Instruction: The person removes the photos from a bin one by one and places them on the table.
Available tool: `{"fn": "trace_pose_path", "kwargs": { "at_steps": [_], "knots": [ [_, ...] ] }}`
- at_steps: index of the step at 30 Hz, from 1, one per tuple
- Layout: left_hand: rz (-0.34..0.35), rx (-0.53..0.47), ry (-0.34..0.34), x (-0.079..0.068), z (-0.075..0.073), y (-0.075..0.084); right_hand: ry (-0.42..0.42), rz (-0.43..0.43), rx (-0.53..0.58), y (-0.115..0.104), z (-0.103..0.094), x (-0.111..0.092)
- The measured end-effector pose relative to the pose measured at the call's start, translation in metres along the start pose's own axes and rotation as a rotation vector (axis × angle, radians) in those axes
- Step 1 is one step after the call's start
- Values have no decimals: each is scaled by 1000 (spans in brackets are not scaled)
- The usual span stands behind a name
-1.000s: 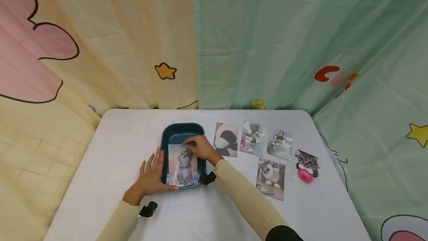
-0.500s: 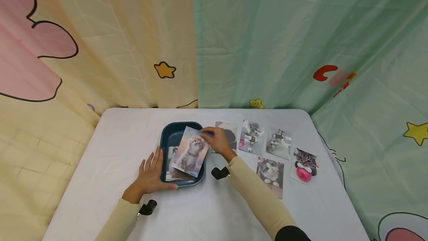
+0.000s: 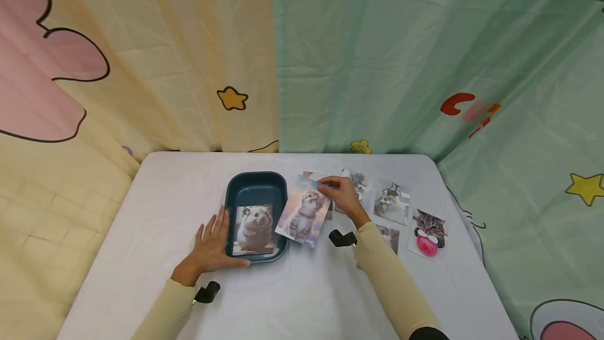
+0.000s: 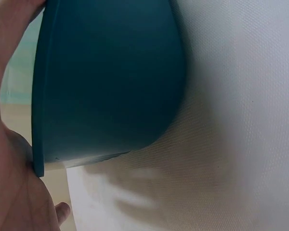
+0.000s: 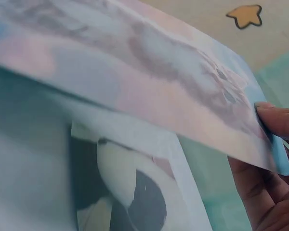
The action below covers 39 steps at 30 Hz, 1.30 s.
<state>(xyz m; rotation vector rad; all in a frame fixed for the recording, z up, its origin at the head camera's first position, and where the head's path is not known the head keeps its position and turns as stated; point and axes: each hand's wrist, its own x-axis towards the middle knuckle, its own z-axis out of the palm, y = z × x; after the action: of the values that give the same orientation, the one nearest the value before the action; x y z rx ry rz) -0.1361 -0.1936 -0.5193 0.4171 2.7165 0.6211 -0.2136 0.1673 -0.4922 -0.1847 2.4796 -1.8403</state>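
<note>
Between thumb and fingers, my right hand (image 3: 344, 193) pinches the upper right edge of a kitten photo card (image 3: 304, 211). The card hangs tilted just right of the dark teal tray (image 3: 257, 180), overlapping its right rim in the head view. In the right wrist view the kitten card (image 5: 149, 72) bends slightly, thumb on its face and fingers behind. My left hand (image 3: 209, 243) rests with spread, straight fingers along the tray's left side, thumb at the front corner. Inside the tray lies a hamster photo card (image 3: 255, 230). The left wrist view shows the tray's outer wall (image 4: 106, 77).
Photo cards lie to the right on the white table (image 3: 165, 198): a black-and-white one (image 5: 149, 197) partly under the held card, a cat with a bell (image 3: 392, 201), a cat with a pink ball (image 3: 428, 235), and others partly behind my right arm. Printed curtains (image 3: 354, 67) surround the table.
My right hand has lifted the kitten card out of the tray and carried it right, uncovering the hamster card. The left hand has stayed at the tray.
</note>
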Motion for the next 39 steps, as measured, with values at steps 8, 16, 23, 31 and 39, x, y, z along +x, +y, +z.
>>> {"fn": "trace_pose_path", "kwargs": {
  "at_steps": [8,16,23,31,39],
  "knots": [
    [-8,-16,-13,0,0,0,16,90,-19,19,-18,-17],
    [-2,-22,0,0,0,-1,-24,90,-53,44,-13,-35],
    [-8,-20,-4,0,1,-2,-63,96,-137,63,8,-45],
    [-3,-29,-7,2,1,-1,-23,62,-234,76,24,-50],
    [-5,-20,3,2,2,-2,57,10,-273,76,33,-54]
  ]
}}
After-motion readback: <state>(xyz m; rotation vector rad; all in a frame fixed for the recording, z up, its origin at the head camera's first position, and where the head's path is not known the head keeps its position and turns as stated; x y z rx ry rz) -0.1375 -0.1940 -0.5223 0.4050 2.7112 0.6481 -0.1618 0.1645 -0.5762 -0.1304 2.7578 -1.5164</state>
